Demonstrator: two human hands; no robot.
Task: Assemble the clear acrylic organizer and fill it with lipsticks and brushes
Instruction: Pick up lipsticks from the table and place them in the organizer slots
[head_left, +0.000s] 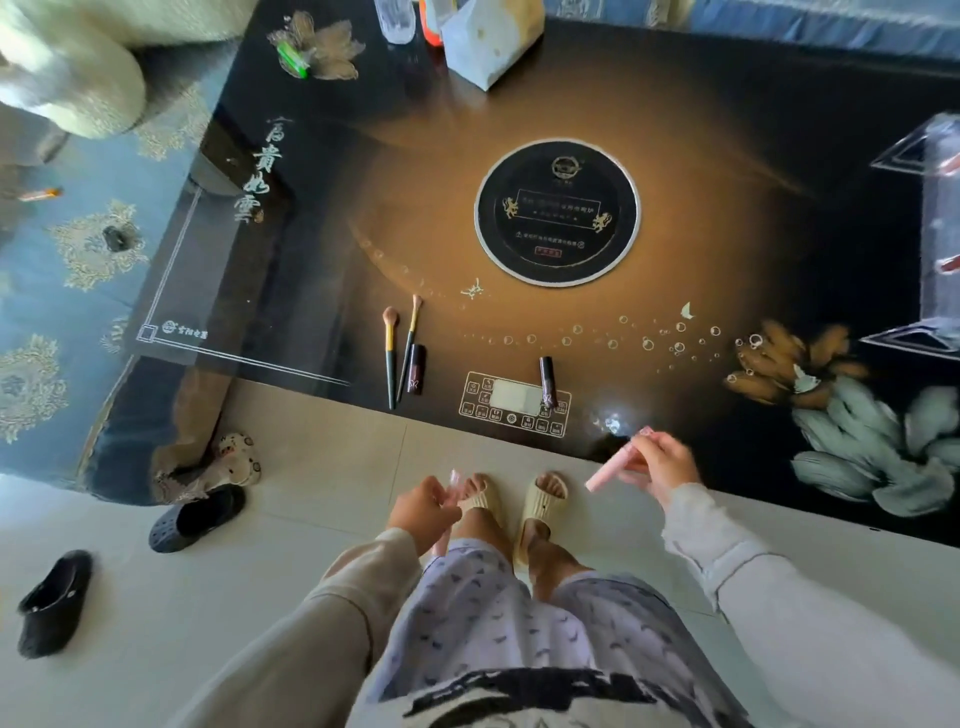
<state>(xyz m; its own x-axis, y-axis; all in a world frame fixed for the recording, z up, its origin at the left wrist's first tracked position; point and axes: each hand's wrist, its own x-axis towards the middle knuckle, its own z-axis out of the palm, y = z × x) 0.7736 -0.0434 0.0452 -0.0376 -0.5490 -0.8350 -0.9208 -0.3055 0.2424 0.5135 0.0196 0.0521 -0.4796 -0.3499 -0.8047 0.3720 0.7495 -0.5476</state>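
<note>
- Your right hand (667, 465) hangs over the near edge of the table (727, 171). Its fingers and thumb pinch a pink lipstick (613, 473) at its upper end, and the tube slants down past the edge toward you.
- Your left hand (423, 506) is off the table, above your feet. Its fingers are curled round a small pale tube (454, 480), which is too blurred to name.
- The clear acrylic organizer (935, 234) stands at the right edge of the table, partly cut off by the frame and well apart from both hands. Small reddish shapes show through its walls, but you cannot tell what they are.
- Two brushes lie side by side near the near edge, toward the left, with bristles pointing to the far edge. One is a peach-headed brush (389, 358) and the other a thinner brush (409, 348).
- A dark lipstick (415, 375) lies just beside the thinner brush, on its right.
- A second dark lipstick (546, 376) lies across the far right corner of the printed control panel (511, 397), by the near edge.
- The round cooktop (557, 210) sits in the middle of the table.
- A tissue box (488, 47) stands at the far edge, and a green lighter (293, 60) lies toward the far left corner.
</note>
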